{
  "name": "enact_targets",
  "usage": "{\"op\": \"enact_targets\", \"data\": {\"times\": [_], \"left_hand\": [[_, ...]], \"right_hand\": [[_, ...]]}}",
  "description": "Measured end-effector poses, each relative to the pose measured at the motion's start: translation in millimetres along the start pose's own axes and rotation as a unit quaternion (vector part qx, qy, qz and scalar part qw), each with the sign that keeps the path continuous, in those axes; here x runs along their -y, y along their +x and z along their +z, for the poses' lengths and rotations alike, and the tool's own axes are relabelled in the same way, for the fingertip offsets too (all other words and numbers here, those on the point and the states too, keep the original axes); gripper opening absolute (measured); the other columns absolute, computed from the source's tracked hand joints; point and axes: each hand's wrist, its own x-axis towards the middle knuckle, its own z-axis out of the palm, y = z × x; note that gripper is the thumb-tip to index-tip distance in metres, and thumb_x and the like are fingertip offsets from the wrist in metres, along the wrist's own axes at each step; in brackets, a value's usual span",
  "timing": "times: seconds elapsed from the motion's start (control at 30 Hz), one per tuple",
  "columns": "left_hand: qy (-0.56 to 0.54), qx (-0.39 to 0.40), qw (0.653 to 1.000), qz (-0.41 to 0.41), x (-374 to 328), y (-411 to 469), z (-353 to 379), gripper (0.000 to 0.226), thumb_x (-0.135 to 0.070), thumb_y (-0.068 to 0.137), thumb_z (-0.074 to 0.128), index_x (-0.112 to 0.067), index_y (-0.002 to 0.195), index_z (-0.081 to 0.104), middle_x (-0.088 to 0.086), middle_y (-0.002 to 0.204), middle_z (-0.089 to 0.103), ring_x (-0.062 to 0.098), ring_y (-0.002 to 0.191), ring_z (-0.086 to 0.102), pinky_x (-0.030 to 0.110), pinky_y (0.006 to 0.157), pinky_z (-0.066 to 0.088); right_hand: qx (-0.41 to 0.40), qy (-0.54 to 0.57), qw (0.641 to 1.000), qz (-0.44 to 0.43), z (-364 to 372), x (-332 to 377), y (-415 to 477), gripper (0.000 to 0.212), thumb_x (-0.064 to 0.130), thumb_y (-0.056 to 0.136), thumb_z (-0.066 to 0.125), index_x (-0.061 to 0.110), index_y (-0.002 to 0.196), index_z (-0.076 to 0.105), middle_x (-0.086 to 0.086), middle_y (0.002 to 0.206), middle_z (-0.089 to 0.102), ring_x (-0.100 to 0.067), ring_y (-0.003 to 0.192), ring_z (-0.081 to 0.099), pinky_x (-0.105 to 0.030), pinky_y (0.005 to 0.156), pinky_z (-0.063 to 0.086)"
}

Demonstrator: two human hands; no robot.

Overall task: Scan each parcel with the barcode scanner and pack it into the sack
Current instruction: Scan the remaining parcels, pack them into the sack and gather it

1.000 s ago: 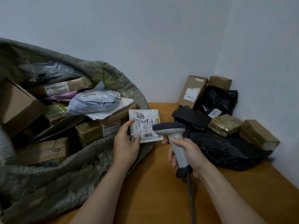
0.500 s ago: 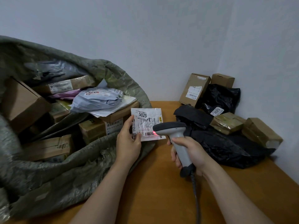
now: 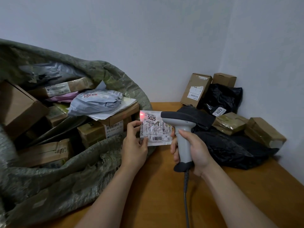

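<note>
Red dot [image 3: 141,114] is climbing to parcel [image 3: 154,129] corner; I'm watching left hand [image 3: 134,145] pinching it, right hand [image 3: 192,148] gripping scanner [image 3: 179,122], sack [image 3: 65,178] gaping just left of left hand.

Bare left hand [image 3: 134,146] and bare right hand [image 3: 196,149]; behind the wrists, the slim uncovered left forearm [image 3: 105,196] and right forearm [image 3: 230,195].

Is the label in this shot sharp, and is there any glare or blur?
Head view: parcel label sharp, 5025 readable; red glow from the scanner on its top-left corner; sack blurred at the frame's left edge; lighting dim, soft.
</note>
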Motion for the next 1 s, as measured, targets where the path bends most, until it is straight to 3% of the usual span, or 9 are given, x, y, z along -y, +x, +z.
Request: {"op": "enact_targets", "data": {"times": [0.23, 0.6, 0.73, 0.83, 0.87, 0.93, 1.0], "left_hand": [[0.011, 0.003, 1.000, 0.004, -1, 0, 0, 0.050, -0.003, 0.096, 0.067, -0.038, 0.124, 0.044, -0.008, 0.124, 0.063, 0.003, 0.106, 0.066, 0.044, 0.087, 0.062], [0.016, 0.011, 1.000, 0.002, -7, -2, -1, 0.045, -0.003, 0.096, 0.067, -0.031, 0.124, 0.046, -0.009, 0.122, 0.061, 0.004, 0.102, 0.067, 0.038, 0.084, 0.062], [0.036, 0.013, 0.999, 0.014, -12, -4, -2, 0.042, -0.005, 0.096, 0.067, -0.032, 0.125, 0.054, -0.014, 0.125, 0.060, 0.007, 0.100, 0.068, 0.033, 0.084, 0.062], [0.062, -0.003, 0.996, 0.058, -25, -1, -5, 0.043, -0.007, 0.095, 0.069, -0.029, 0.132, 0.063, -0.012, 0.125, 0.064, 0.008, 0.085, 0.062, 0.030, 0.079, 0.059], [0.072, -0.013, 0.995, 0.065, -33, 2, -8, 0.043, -0.008, 0.095, 0.071, -0.027, 0.134, 0.064, -0.012, 0.125, 0.063, 0.005, 0.087, 0.060, 0.028, 0.081, 0.058], [0.085, -0.032, 0.994, 0.061, -54, 14, -17, 0.047, -0.011, 0.093, 0.075, -0.024, 0.137, 0.063, -0.014, 0.128, 0.060, 0.003, 0.107, 0.059, 0.027, 0.097, 0.055], [0.102, -0.042, 0.993, 0.051, -70, 31, -31, 0.056, -0.016, 0.088, 0.081, -0.022, 0.140, 0.062, -0.011, 0.132, 0.060, 0.008, 0.122, 0.057, 0.033, 0.108, 0.051]], "right_hand": [[-0.008, 0.008, 1.000, -0.009, 2, 0, -2, 0.038, 0.038, 0.091, 0.060, 0.002, 0.105, 0.058, -0.017, 0.065, 0.057, -0.022, 0.042, 0.053, -0.029, 0.045, 0.046], [-0.002, 0.013, 1.000, -0.017, 2, 1, -1, 0.040, 0.039, 0.087, 0.057, 0.002, 0.104, 0.057, -0.018, 0.065, 0.057, -0.022, 0.041, 0.053, -0.028, 0.044, 0.046], [0.008, 0.002, 0.999, -0.038, 0, -2, -1, 0.046, 0.039, 0.090, 0.060, -0.002, 0.112, 0.059, -0.019, 0.066, 0.059, -0.023, 0.042, 0.054, -0.029, 0.045, 0.047], [0.024, -0.022, 0.998, -0.062, 0, -6, -1, 0.041, 0.037, 0.093, 0.056, 0.001, 0.110, 0.064, -0.020, 0.067, 0.064, -0.023, 0.043, 0.055, -0.029, 0.047, 0.049], [0.025, -0.026, 0.997, -0.068, 1, -6, -1, 0.042, 0.037, 0.093, 0.053, 0.001, 0.111, 0.064, -0.021, 0.069, 0.066, -0.023, 0.044, 0.056, -0.029, 0.048, 0.050], [0.028, -0.033, 0.996, -0.079, 5, -8, -1, 0.039, 0.038, 0.094, 0.053, 0.005, 0.109, 0.068, -0.025, 0.082, 0.070, -0.025, 0.048, 0.059, -0.032, 0.052, 0.052], [0.034, -0.031, 0.995, -0.093, 9, -9, 0, 0.029, 0.038, 0.100, 0.056, 0.016, 0.105, 0.074, -0.025, 0.093, 0.072, -0.025, 0.053, 0.062, -0.036, 0.056, 0.054]]}}
